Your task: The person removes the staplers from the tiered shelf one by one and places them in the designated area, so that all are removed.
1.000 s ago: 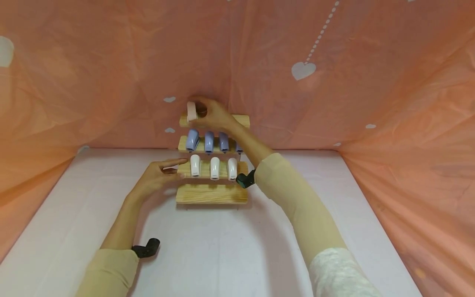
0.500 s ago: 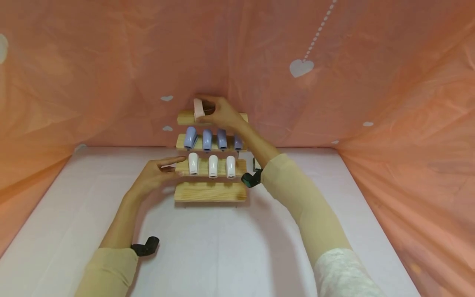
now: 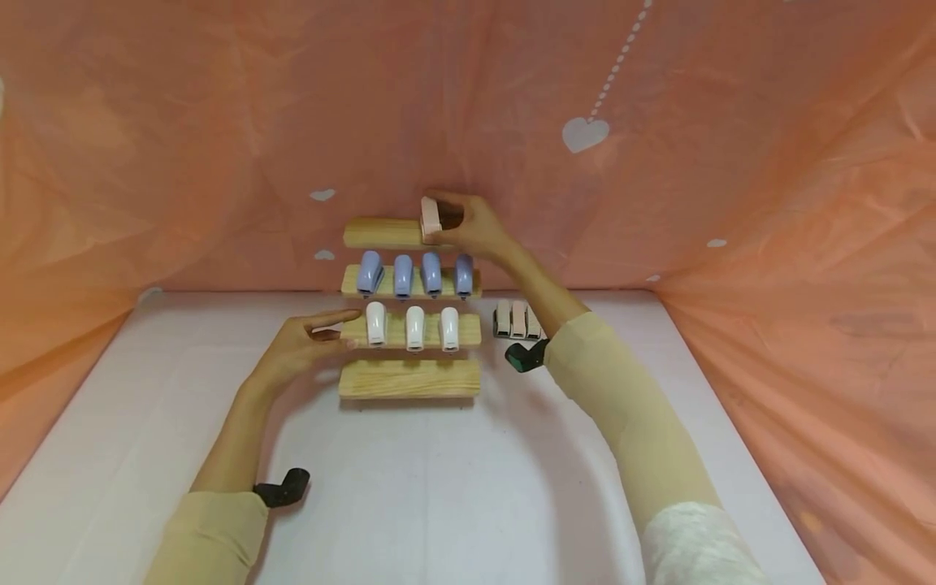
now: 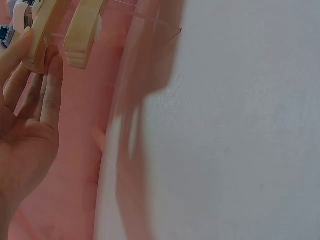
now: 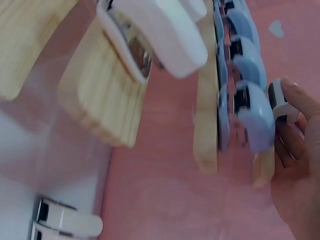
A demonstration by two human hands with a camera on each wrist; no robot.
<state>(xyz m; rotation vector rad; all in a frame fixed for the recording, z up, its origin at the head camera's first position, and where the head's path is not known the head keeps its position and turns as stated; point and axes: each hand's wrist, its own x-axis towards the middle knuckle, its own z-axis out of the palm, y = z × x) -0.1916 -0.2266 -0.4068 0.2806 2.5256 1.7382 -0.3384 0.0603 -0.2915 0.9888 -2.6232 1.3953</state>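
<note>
A tiered wooden rack point(image 3: 409, 380) stands at the back of the table. My right hand point(image 3: 478, 227) pinches a pale pink stapler point(image 3: 431, 219) between thumb and fingers at the right part of the top shelf. In the right wrist view, that stapler point(image 5: 280, 102) shows just beyond the row of purple staplers. My left hand point(image 3: 300, 345) holds the left end of the shelf with the white staplers, thumb above and fingers below, as the left wrist view shows. Several purple staplers point(image 3: 403, 276) line the second shelf, and three white staplers point(image 3: 414, 327) sit on the one below.
To the right of the rack, a group of pale pink and whitish staplers point(image 3: 517, 319) stands on the white tabletop point(image 3: 409, 487), partly behind my right forearm. An orange curtain point(image 3: 219, 146) with white hearts hangs close behind the rack.
My right hand has moved right along the top shelf with the pink stapler, baring the shelf's left part. The staplers beside the rack have come out from behind my arm. My left hand stays put.
</note>
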